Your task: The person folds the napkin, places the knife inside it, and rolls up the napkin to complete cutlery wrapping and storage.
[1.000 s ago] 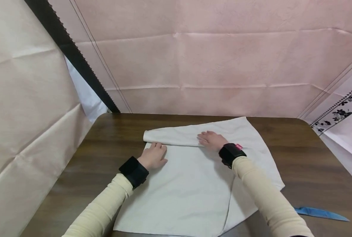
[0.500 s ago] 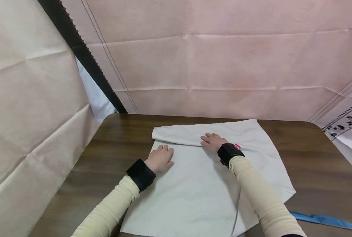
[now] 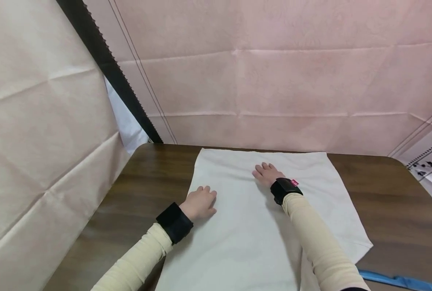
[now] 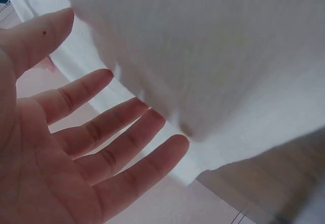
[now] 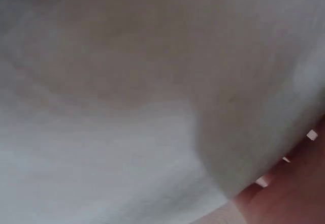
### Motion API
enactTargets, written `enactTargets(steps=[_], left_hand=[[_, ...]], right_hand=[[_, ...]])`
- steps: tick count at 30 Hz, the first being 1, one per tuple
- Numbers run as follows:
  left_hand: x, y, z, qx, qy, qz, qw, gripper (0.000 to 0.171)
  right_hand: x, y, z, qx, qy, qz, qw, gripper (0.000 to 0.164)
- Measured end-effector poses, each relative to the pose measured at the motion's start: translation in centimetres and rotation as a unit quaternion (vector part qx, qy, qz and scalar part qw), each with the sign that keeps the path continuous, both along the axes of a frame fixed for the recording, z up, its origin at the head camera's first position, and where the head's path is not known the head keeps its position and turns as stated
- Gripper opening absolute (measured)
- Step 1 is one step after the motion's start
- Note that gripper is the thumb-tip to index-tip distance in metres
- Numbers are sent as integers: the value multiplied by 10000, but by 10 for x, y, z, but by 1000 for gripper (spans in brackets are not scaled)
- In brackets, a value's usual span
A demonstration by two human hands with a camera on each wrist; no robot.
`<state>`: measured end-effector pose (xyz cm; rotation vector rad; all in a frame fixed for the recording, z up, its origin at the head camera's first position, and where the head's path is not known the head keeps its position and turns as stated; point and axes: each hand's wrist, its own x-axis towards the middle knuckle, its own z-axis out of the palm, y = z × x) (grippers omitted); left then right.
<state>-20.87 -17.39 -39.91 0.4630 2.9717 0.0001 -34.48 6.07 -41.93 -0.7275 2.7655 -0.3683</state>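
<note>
A white cloth (image 3: 238,234) lies spread over the middle of the table, its far edge close to the table's back edge. On its left part rests my left hand (image 3: 200,203), fingers extended forward. The left wrist view shows that hand's palm (image 4: 45,148) with the fingers spread and their tips at the cloth. Further back and to the right, my right hand (image 3: 268,173) lies on the cloth with fingers extended. In the right wrist view the cloth (image 5: 127,132) fills most of the picture, and only part of the right hand (image 5: 289,193) shows at the lower right.
The brown wooden table (image 3: 387,202) has rounded back corners. A thin blue piece (image 3: 394,279) lies at the right front, partly cut off by the frame. Pale pink sheeting (image 3: 292,81) hangs behind the table, and more sheeting (image 3: 37,141) hangs at the left.
The folded-over strip along the cloth's far side has been opened out, and the cloth now lies flat there. Both hands stay on the cloth. The view has shifted slightly.
</note>
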Motion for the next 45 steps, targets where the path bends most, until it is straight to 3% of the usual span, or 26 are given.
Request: enactTargets(steps=[5,8,10,15,20,25,28,31,37,45], left_hand=[[-1,0,4,33,58,-11,10000,27],[-2,-1,6,71,81,4,9999,24],[-2,-1,6,94,71,9,9999,24],[-3,1,4,190,0,6,9998,23],[-4,8,2,291,-163,-110,9994,24],[-5,10,1,382,-189,-175,9989,28],[-6,6,2,397,-166,-162,9989,27],[-8,-1,3,381,-142,-163,9990,25],[-7,-9,10,469,-227,-78,9986,22],[-6,-2,10,463,-366,-88,9982,24]], right_hand=[[9,7,4,-150,848,200,9961,49],[17,10,9,-8,1106,2,9939,42],[21,12,11,171,1037,-67,9944,40],[26,21,10,553,396,-85,9977,48],[29,34,4,576,194,-247,9978,53],[40,49,5,246,865,-33,9959,46],[57,57,9,37,1503,307,9882,36],[77,68,10,-26,1749,544,9831,30],[113,100,15,-245,1138,574,9915,11],[146,138,20,-79,379,658,9971,8]])
